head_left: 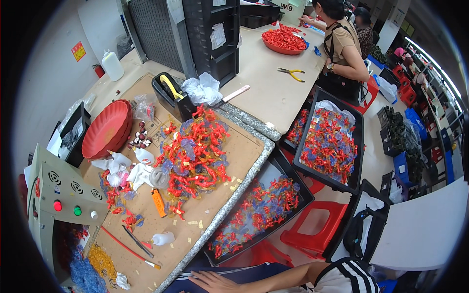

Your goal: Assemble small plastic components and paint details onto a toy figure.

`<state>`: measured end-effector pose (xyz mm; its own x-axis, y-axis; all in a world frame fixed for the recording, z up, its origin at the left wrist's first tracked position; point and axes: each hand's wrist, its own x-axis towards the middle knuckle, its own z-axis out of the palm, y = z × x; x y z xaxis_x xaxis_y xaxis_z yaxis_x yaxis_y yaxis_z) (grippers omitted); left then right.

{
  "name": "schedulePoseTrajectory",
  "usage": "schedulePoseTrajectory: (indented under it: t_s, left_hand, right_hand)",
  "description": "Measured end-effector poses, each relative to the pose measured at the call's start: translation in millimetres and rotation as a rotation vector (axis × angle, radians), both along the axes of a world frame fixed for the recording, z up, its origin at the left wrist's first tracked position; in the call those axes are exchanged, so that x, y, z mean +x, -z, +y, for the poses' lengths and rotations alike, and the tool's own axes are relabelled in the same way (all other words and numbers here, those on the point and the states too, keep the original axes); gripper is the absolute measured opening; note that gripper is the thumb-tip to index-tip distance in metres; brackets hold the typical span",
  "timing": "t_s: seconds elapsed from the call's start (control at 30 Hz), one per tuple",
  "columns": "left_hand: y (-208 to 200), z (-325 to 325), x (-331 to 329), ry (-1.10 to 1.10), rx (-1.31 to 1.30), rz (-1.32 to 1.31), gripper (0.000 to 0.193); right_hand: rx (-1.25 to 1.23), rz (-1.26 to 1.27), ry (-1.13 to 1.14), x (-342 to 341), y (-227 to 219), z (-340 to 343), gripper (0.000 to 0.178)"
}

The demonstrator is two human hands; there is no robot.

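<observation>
My right hand (212, 282) lies flat at the bottom edge, fingers stretched out and apart, holding nothing. It rests on dark blue trousers with white stripes, beside the table's stone edge. My left hand is not in view. On the board-topped table (220, 210) is a heap of red, orange and violet plastic pieces (195, 156). Nearby lie an orange box cutter (159, 203), a small white squeeze bottle (162, 238), a thin brush with a red handle (129, 246) and a dark thin tool (138, 241). White cloths (141, 176) lie left of the heap.
Black trays of similar pieces stand right of the table, one low (259, 215), one higher (330, 146). A red stool (315, 227) stands beside them. A machine with buttons (68, 195) is at left. A person (344, 44) works near a red bowl (283, 41) and yellow-handled pliers (293, 73).
</observation>
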<state>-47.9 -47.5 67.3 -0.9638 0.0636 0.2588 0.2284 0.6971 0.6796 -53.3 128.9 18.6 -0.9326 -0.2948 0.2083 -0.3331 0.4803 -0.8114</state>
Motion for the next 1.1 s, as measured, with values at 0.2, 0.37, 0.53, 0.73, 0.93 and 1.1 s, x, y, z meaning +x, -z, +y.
schedulePoseTrajectory:
  t_s: [0.2,0.37,0.53,0.73,0.93,1.1]
  left_hand:
    - [42.0,19.5,-18.9,0.083,-0.083,0.145,0.02]
    - [49.8,27.9,-31.0,0.09,0.07,0.16,0.019]
    - [55.9,5.3,-28.2,-0.034,-0.103,0.207,0.03]
    - [48.5,5.6,-27.1,0.028,-0.051,0.244,0.03]
    - [58.1,0.4,-2.6,-0.072,0.047,0.292,0.031]
    - [54.2,-5.1,-5.3,-0.071,0.081,0.346,0.029]
  right_hand:
    - [-0.053,-0.064,0.031,-3.3,4.3,10.1,0.09]
    - [-0.03,-0.051,0.009,-14.6,4.8,11.0,0.087]
    - [-0.017,-0.103,-0.149,-17.1,34.7,-20.1,0.087]
    - [-0.022,0.123,-0.053,-7.3,35.5,-29.7,0.083]
    - [0.12,0.084,-0.119,15.2,27.2,-34.1,0.088]
    - [0.158,0.011,-0.112,13.4,6.2,-42.1,0.087]
